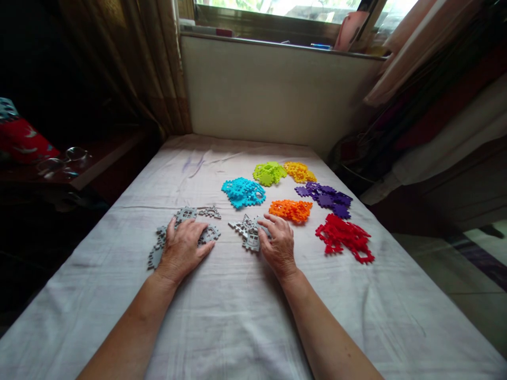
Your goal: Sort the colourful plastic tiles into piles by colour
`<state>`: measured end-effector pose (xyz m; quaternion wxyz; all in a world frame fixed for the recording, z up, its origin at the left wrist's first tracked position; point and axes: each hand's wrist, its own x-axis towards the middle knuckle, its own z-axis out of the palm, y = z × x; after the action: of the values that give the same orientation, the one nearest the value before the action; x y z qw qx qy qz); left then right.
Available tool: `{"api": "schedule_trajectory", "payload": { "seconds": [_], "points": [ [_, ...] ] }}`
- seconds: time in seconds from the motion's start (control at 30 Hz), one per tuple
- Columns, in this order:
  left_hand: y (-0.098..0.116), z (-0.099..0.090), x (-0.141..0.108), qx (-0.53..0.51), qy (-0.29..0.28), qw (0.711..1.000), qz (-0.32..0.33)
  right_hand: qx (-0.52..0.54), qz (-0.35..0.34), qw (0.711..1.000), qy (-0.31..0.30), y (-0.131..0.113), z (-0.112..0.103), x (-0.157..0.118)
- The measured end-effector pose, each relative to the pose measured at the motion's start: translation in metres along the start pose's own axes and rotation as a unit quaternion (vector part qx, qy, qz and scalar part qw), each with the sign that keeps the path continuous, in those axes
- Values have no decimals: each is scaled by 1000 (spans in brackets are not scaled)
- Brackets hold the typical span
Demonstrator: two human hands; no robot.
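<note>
My left hand (182, 245) lies with fingers spread over flat grey interlocking plastic pieces (156, 248) with toothed edges; part of that group is hidden under the palm. A few grey pieces stick out past the fingertips. My right hand (279, 241) rests at the right side of a smaller heap of light grey pieces (250, 232), its fingers curved and apart, touching the heap's edge. One of those pieces has a window-like cutout. Behind my right hand sits a pile of orange pieces (291, 210).
Farther back lie piles of blue (243, 191), lime green (269, 173) and yellow pieces (300, 172). Purple pieces (327, 198) and red pieces (344, 237) are at the right. A pale sheet (222, 316) covers the surface. Eyeglasses (63, 162) rest on a dark side table at the left.
</note>
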<state>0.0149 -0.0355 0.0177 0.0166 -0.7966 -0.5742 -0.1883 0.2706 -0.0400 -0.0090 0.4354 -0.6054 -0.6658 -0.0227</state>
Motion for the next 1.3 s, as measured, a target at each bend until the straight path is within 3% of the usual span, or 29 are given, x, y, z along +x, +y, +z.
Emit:
{"api": "schedule_trajectory", "payload": {
  "seconds": [0.13, 0.23, 0.4, 0.73, 0.83, 0.93, 1.13, 1.3],
  "points": [
    [4, 6, 1, -54, 73, 994, 61, 49, -3, 999, 18, -8, -9, 3],
    [18, 11, 1, -109, 115, 977, 140, 122, 12, 992, -24, -18, -16, 1],
    [40, 14, -3, -167, 112, 961, 190, 234, 60, 962, -127, -33, -16, -6],
    [43, 19, -3, -183, 105, 957, 200, 284, 124, 941, -134, -26, -13, -2],
    [28, 13, 0, -136, 85, 973, 167, 265, 188, 943, -74, -12, -12, 5],
    [-2, 2, 3, -92, 70, 988, 102, 236, 246, 940, -28, 4, -8, 12],
    [-62, -14, -1, 14, 45, 999, -22, 175, 249, 952, -37, 16, -3, 14],
    [-67, -18, -9, 45, -46, 997, -45, 148, 231, 961, -36, 17, -4, 13]
  ]
}}
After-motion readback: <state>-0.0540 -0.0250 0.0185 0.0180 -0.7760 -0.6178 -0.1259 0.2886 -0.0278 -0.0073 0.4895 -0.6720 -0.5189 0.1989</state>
